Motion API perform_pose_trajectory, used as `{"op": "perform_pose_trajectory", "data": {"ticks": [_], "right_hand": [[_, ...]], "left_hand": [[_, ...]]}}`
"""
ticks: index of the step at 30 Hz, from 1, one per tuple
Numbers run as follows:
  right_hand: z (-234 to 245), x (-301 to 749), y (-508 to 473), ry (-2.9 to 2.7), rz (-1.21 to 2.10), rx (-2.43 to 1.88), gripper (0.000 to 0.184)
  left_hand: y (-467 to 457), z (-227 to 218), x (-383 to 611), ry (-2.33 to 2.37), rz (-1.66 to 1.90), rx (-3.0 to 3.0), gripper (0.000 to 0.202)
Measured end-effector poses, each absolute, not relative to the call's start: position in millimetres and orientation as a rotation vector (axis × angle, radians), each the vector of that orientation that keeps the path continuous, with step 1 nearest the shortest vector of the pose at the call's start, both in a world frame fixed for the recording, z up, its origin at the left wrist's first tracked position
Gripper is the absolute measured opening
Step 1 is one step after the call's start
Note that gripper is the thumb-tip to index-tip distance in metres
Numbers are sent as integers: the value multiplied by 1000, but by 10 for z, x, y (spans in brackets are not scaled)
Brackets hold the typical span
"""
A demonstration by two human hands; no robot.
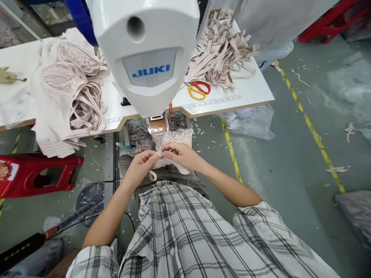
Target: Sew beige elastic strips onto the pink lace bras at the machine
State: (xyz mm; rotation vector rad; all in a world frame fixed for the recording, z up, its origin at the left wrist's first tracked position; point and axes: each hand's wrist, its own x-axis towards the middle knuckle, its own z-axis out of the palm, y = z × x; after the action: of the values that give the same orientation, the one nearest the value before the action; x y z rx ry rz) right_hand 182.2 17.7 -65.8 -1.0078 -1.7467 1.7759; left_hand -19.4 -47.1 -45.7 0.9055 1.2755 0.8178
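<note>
My left hand [141,165] and my right hand [182,153] meet just below the head of a white JUKI sewing machine [147,54]. Both pinch a narrow beige elastic strap [158,153] against a pale lace garment piece [176,139] that lies under the machine's foot [158,126]. A loop of the strap hangs down below my left hand. The fingers of both hands are closed in a pinch.
A heap of lace pieces with straps [69,92] hangs over the white table [246,96] at left. A pile of beige straps [220,54] and red-and-yellow scissors [197,89] lie at right. A red stool [37,173] and plastic bags [249,121] stand on the floor.
</note>
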Motion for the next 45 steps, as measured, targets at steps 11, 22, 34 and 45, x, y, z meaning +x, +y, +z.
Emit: {"op": "perform_pose_trajectory", "data": {"ticks": [11, 22, 34, 45], "right_hand": [[-672, 1877, 236, -2000, 1730, -967, 22], [-1153, 1679, 200, -1305, 1589, -1301, 20], [-1301, 1174, -390, -1404, 1354, -1228, 29], [-945, 1830, 51, -2328, 1265, -694, 28]], "left_hand": [[-410, -240, -67, 1651, 302, 1615, 31], [-598, -860, -67, 1364, 856, 962, 35], [-636, -1269, 264, 1303, 1298, 458, 64], [-649, -645, -210, 1277, 707, 954, 33]]}}
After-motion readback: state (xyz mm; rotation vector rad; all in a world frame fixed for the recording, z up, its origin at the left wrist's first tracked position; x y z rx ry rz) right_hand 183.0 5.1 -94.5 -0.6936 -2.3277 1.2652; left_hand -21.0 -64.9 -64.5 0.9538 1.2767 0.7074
